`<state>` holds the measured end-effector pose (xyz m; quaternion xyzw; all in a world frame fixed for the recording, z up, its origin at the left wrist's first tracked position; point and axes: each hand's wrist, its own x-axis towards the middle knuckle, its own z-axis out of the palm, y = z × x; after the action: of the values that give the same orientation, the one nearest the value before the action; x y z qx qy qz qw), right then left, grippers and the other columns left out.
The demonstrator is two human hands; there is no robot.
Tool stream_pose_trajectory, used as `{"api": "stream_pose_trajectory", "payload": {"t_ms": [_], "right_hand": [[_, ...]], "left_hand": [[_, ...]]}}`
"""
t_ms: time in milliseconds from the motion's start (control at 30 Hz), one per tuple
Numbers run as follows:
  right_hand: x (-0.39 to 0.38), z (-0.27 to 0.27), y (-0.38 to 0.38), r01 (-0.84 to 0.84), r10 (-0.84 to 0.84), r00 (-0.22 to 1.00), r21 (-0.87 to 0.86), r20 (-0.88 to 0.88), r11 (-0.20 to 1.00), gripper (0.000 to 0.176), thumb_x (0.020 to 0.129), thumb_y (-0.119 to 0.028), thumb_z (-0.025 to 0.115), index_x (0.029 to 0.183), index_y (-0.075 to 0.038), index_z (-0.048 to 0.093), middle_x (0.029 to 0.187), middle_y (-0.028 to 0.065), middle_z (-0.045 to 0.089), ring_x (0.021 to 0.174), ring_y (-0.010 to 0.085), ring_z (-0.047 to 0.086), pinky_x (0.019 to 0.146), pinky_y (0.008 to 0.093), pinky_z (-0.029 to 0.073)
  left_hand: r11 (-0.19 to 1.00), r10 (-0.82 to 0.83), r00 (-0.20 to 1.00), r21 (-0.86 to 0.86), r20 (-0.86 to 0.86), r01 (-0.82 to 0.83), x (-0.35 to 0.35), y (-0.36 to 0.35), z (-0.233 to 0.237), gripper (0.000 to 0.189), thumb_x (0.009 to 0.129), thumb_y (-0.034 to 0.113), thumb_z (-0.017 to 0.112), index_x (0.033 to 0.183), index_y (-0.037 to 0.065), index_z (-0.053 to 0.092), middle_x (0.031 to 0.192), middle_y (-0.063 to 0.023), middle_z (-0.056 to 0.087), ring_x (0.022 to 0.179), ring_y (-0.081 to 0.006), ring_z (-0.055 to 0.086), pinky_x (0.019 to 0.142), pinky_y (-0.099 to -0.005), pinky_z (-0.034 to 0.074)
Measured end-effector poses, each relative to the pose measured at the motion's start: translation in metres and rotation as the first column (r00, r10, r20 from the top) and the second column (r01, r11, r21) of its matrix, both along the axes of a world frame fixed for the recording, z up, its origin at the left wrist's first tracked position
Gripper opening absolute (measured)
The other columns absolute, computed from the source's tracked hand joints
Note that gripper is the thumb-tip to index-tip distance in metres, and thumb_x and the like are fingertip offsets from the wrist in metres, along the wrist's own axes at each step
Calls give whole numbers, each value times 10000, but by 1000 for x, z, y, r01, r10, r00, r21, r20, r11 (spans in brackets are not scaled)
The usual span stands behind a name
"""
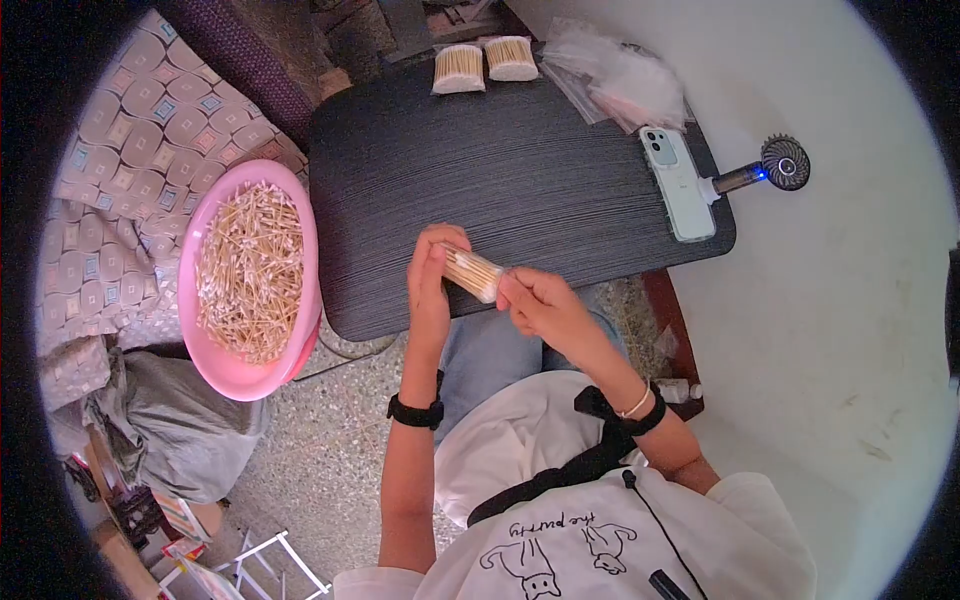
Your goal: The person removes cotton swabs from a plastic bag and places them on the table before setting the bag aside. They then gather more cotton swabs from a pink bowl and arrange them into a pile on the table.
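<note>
A small clear bag of cotton swabs (472, 273) is held between both hands over the front edge of the dark table (430, 180). My left hand (432, 262) grips the bag's left end, thumb and fingers round it. At the bag's right end, my right hand (535, 302) pinches the plastic with bent fingers. To the left, a pink basin (232, 376) holds a heap of loose cotton swabs (250, 270). Two filled swab packs, one on the left (459, 69) and one on the right (511, 59), stand side by side at the table's far edge.
Clear plastic bags (635, 85) lie at the table's far right corner. Below them are a phone (680, 185) and a small fan (785, 162) beside the wall. Grey cloth (185, 420) and a white rack (265, 560) are at the lower left.
</note>
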<state>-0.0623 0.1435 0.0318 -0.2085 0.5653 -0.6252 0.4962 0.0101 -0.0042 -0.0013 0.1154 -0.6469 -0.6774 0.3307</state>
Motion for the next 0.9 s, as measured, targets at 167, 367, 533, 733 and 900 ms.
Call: {"api": "stream_pose_trajectory", "payload": {"t_ms": [167, 367, 533, 733, 900], "right_hand": [[-8, 7, 3, -41, 41, 999, 37, 9, 998, 308, 962, -263, 461, 810, -17, 565, 544, -23, 459, 453, 48, 402, 415, 214, 317], [-12, 7, 7, -57, 58, 998, 30, -32, 998, 298, 947, -268, 497, 814, -18, 591, 565, -24, 487, 486, 49, 431, 463, 194, 330], [-16, 10, 1, -95, 107, 979, 75, -175, 993, 287, 925, -226, 534, 765, -5, 622, 568, -22, 500, 498, 47, 450, 464, 196, 346], [-11, 5, 5, -22, 25, 995, 33, -98, 999, 264, 928, -212, 535, 803, 2, 624, 598, -19, 515, 537, 48, 481, 496, 194, 382], [-14, -5, 6, 29, -32, 996, -37, -77, 999, 245, 934, -220, 526, 847, -11, 619, 643, -7, 548, 556, 51, 504, 512, 192, 406]], "left_hand": [[998, 15, 1000, 63, -22, -13, 0, -1, -2, 294, 938, 295, 403, 894, 26, 513, 913, -103, 503, 898, -186, 469, 853, -302, 354], [998, 28, 999, 52, -16, -27, 0, -1, -3, 292, 937, 293, 407, 886, 24, 509, 921, -104, 502, 888, -180, 470, 851, -294, 355], [999, -20, 1000, 39, -16, 20, 1, 0, 2, 217, 927, 230, 446, 891, 26, 510, 918, -99, 505, 894, -175, 475, 857, -292, 359], [999, 41, 999, -3, 24, -41, 1, 3, 5, 165, 938, 172, 431, 901, 30, 504, 916, -93, 507, 877, -158, 483, 836, -274, 377], [997, 54, 998, -49, 15, -53, -1, 3, 0, 167, 952, 174, 401, 918, 36, 489, 922, -92, 504, 880, -151, 481, 832, -266, 379]]}}
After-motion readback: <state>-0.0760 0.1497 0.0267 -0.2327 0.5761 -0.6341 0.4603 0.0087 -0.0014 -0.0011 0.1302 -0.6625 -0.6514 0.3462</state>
